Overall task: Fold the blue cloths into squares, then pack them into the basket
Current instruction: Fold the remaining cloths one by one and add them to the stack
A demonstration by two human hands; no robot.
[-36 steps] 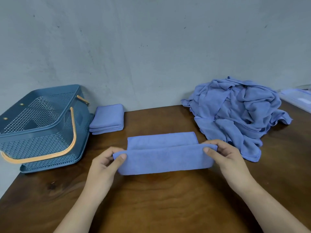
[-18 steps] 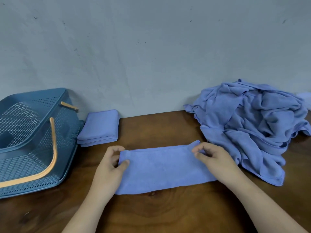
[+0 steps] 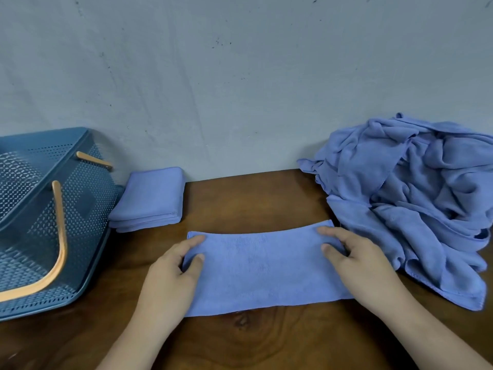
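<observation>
A dark wooden table [image 3: 253, 198] stood against a grey wall [image 3: 240, 76]. The left hand [image 3: 170, 279] and right hand [image 3: 360, 265] lay released, their fingers pressing the ends of the folded blue cloth [image 3: 266, 268] at mid-table. A second earlier they had pinched its raised edge; it had since been laid flat.

Head camera looks forward and down, close over the table [image 3: 253, 198].

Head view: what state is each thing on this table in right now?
cloth strip: folded into a long strip, lying flat, not yet square.
folded stack: folded squares, stacked beside the basket.
pile: unfolded, crumpled heap.
basket: handle down, no cloth visible inside.
left hand: rests on the strip's left end.
right hand: rests on its right end.
</observation>
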